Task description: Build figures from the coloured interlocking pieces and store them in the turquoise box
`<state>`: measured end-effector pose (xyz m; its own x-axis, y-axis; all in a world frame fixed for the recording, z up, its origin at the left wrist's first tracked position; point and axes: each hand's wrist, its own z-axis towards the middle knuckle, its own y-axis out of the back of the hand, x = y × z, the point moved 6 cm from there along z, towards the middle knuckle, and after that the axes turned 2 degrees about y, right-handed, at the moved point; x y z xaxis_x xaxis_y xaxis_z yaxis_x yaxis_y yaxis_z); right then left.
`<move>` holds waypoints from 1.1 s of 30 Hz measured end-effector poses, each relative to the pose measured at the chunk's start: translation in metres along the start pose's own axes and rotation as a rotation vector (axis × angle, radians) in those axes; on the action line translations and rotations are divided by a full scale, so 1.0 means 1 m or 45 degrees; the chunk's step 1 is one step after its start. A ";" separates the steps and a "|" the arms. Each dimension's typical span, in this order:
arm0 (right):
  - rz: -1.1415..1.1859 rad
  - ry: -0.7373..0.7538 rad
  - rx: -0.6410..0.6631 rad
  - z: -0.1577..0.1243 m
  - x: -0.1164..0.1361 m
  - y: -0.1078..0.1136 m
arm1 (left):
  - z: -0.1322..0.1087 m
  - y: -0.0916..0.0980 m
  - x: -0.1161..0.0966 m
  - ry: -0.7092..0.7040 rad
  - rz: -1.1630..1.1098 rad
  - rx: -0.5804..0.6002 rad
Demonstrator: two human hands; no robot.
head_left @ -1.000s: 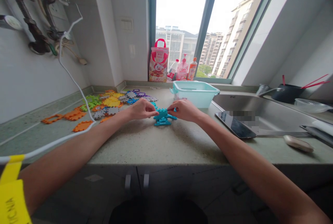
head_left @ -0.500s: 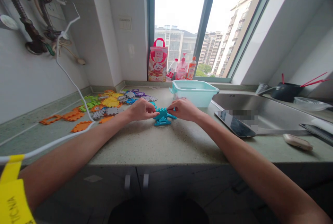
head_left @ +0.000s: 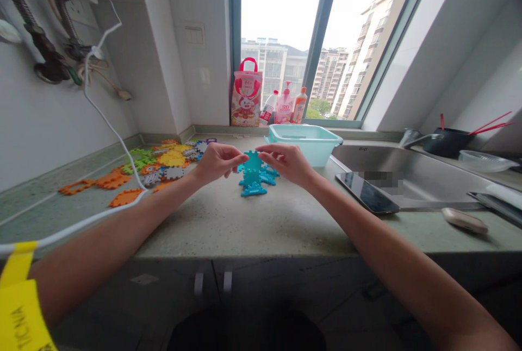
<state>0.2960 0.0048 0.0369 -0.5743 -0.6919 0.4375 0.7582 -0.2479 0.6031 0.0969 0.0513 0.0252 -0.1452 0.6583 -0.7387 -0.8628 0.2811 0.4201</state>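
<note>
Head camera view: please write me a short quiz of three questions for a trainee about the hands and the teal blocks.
1. True or false: the left hand and the right hand both pinch the teal block build.
2. What lies on the counter beside the sink, right of the right hand? A. phone B. kettle C. book
3. Fill in: the loose coloured pieces lie to the ___ of the left hand.
Key: 1 true; 2 A; 3 left.
</note>
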 end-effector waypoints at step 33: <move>0.578 -0.238 0.210 -0.003 -0.016 -0.016 | 0.001 -0.001 -0.002 -0.079 -0.056 0.062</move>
<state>0.2938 0.0179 0.0184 -0.2552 -0.5685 0.7821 0.8938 0.1698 0.4151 0.0983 0.0507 0.0264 -0.0758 0.6861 -0.7236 -0.8431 0.3434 0.4139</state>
